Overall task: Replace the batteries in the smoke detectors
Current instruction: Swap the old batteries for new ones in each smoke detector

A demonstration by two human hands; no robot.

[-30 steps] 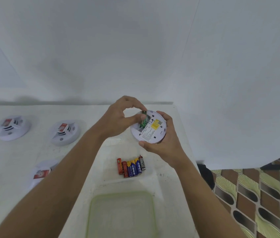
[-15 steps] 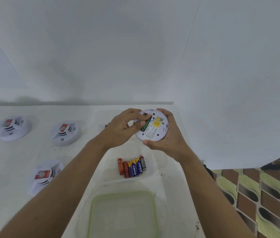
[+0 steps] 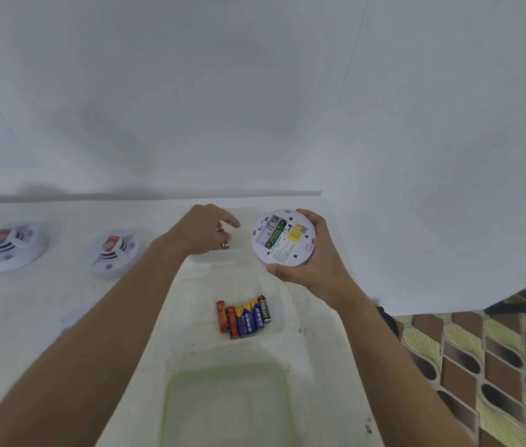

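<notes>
A white table (image 3: 29, 301) is filling most of the lower view, and a patterned floor (image 3: 480, 366) is showing on its right side. At the near edge of the table a box with a greenish lid (image 3: 226, 408) is standing. Just behind it a clear tray (image 3: 187, 304) is lying, and a second clear tray (image 3: 245, 253) is lying farther back.

Two smoke detectors (image 3: 13, 246) are resting face up on the left part of the table, well apart from the hands. A third smoke detector (image 3: 71, 317) is showing only a little from behind the left forearm.

The right hand (image 3: 316, 266) is gripping the held smoke detector (image 3: 282, 237) by its rim, above the right end of the table, with the back side turned to the camera. The left hand (image 3: 203, 230) is reaching down into the second clear tray. Its fingers are bent downward, but I cannot tell if they are pinching anything.

A row of five batteries (image 3: 243, 316) is lying side by side in the clear tray. A green battery (image 3: 275, 234) is sitting in the open compartment of the held smoke detector.
</notes>
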